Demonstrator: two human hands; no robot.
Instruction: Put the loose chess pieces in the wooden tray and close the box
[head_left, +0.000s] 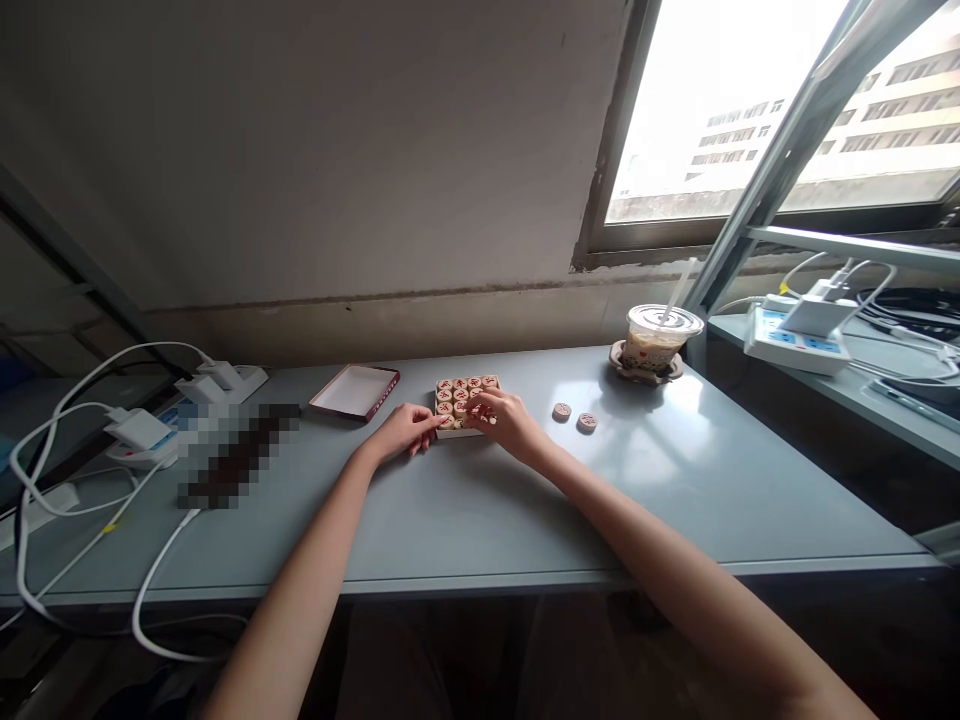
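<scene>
A shallow box [459, 434] stands near the middle of the desk, filled with rows of round wooden Chinese chess pieces [460, 384] marked in red. My left hand [405, 430] is at its left front corner, fingers curled and fingertips gripping the edge. Over the front right part of the box is my right hand [510, 425], its thumb and fingers pinched on a chess piece, mostly hidden by the fingers. Two loose chess pieces, a left one [561, 411] and a right one [587, 423], lie on the desk right of my right hand.
The box lid [356, 390] lies inside up at the left. Power strips [232, 382] with white cables and a pixelated dark object [240, 455] are farther left. A lidded drink cup [652, 345] with a straw stands in a holder at the back right, beside a metal frame [787, 130].
</scene>
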